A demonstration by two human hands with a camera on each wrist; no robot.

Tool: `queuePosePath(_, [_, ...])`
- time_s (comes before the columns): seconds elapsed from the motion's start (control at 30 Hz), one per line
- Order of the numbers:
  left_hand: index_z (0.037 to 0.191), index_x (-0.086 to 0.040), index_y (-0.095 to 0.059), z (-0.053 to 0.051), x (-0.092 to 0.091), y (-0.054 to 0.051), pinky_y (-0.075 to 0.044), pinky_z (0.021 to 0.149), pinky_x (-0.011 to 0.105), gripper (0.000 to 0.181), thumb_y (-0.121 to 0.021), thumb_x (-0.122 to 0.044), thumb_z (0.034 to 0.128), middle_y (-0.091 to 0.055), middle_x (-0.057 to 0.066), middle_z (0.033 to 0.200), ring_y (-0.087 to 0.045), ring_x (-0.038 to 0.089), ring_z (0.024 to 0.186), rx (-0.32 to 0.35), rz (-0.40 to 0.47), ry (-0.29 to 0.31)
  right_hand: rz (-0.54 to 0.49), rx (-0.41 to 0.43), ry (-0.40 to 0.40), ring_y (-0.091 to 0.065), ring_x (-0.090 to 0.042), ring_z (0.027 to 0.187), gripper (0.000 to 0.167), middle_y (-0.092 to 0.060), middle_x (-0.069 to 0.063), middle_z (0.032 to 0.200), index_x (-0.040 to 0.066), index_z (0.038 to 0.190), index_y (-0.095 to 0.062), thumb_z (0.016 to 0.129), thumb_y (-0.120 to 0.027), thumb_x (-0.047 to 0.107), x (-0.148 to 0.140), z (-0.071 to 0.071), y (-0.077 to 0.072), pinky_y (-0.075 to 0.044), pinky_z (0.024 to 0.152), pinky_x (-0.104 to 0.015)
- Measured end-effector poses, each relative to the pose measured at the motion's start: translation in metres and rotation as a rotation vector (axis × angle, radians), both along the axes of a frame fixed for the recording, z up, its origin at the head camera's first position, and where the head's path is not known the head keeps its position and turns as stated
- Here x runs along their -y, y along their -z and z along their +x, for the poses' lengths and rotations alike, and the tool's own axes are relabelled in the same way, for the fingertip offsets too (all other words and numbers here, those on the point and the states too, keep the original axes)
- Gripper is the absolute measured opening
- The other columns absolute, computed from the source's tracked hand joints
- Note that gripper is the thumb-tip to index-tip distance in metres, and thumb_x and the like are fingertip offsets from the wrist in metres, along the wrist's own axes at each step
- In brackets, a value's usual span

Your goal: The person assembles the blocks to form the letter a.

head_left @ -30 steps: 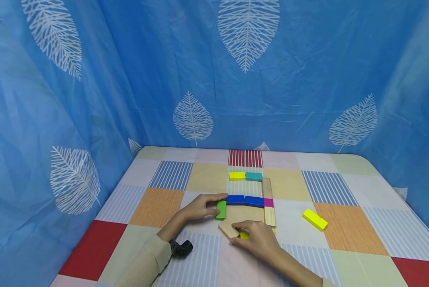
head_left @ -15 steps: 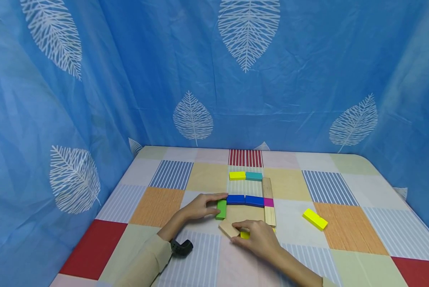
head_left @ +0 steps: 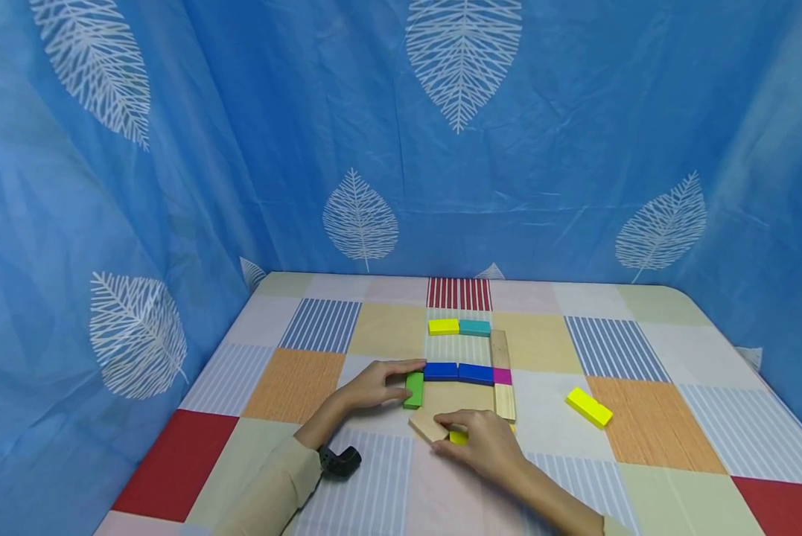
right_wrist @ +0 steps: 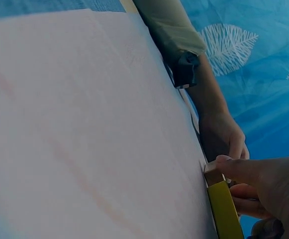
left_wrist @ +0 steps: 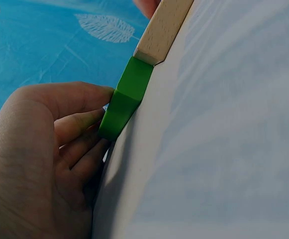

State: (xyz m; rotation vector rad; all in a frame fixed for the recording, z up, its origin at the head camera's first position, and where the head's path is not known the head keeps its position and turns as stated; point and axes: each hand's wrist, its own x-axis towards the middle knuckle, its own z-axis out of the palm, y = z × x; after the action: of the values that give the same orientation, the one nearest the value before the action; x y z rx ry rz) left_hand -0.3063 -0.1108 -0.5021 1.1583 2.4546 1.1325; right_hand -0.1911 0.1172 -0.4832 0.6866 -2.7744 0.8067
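Observation:
A green block (head_left: 413, 391) lies flat on the cloth, and my left hand (head_left: 372, 387) holds it between the thumb and the fingers. In the left wrist view the green block (left_wrist: 129, 92) meets a plain wooden block (left_wrist: 164, 30) end to end. My right hand (head_left: 484, 443) pinches that plain wooden block (head_left: 429, 426), which lies slantwise nearer the front. A yellow block (head_left: 459, 438) sits under the right hand, partly hidden; in the right wrist view this yellow block (right_wrist: 225, 211) is beside the fingers. Two blue blocks (head_left: 441, 371) lie in a row right of the green one.
A magenta block (head_left: 502, 377) joins two wooden blocks (head_left: 500, 348) along the right side. At the back lie a yellow block (head_left: 444, 327) and a teal block (head_left: 474, 327). More yellow (head_left: 589, 408) lies apart to the right. Blue curtains (head_left: 401, 149) surround the patchwork-covered table (head_left: 333, 327).

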Motion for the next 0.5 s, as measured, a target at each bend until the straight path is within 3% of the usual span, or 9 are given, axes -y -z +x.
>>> queuePosePath(0.27, [0.138,-0.015,-0.044,-0.001,-0.001,0.001,-0.033,0.103,0.036,0.053,-0.060,-0.023,0.0881,-0.044,-0.002,0.139,-0.039,0.015,0.128,-0.013,0.019,0.010,-0.078,-0.085,0.048,-0.063,-0.013,0.095,0.036,-0.069,0.007,0.098,0.016,0.102,-0.072,0.071,-0.078,0.035,-0.015,-0.002,-0.012,-0.052,0.078,-0.034])
queuePosePath(0.4, [0.138,-0.015,-0.044,0.001,0.000,0.000,-0.033,0.103,0.035,0.053,-0.059,-0.024,0.0885,-0.044,-0.002,0.139,-0.039,0.015,0.128,-0.006,0.018,0.008,-0.105,-0.161,0.092,-0.064,-0.012,0.081,0.041,-0.068,0.003,0.103,0.016,0.109,-0.070,0.071,-0.080,0.028,-0.038,-0.002,-0.018,-0.053,0.072,-0.030])
queuePosePath(0.47, [0.138,-0.016,-0.044,0.001,0.000,0.000,-0.033,0.104,0.034,0.052,-0.059,-0.024,0.0887,-0.044,-0.003,0.139,-0.038,0.014,0.128,-0.001,0.015,0.005,-0.122,-0.199,0.115,-0.058,-0.009,0.069,0.046,-0.068,-0.001,0.105,0.014,0.112,-0.068,0.070,-0.080,0.026,-0.056,-0.002,-0.018,-0.050,0.060,-0.023])
queuePosePath(0.5, [0.138,-0.016,-0.044,0.002,0.000,0.000,-0.033,0.104,0.034,0.052,-0.059,-0.024,0.0889,-0.044,-0.004,0.139,-0.038,0.014,0.128,0.000,0.015,0.004,-0.126,-0.214,0.129,-0.051,-0.006,0.061,0.049,-0.069,-0.002,0.097,0.014,0.115,-0.067,0.070,-0.080,0.026,-0.065,-0.002,-0.018,-0.046,0.054,-0.020])
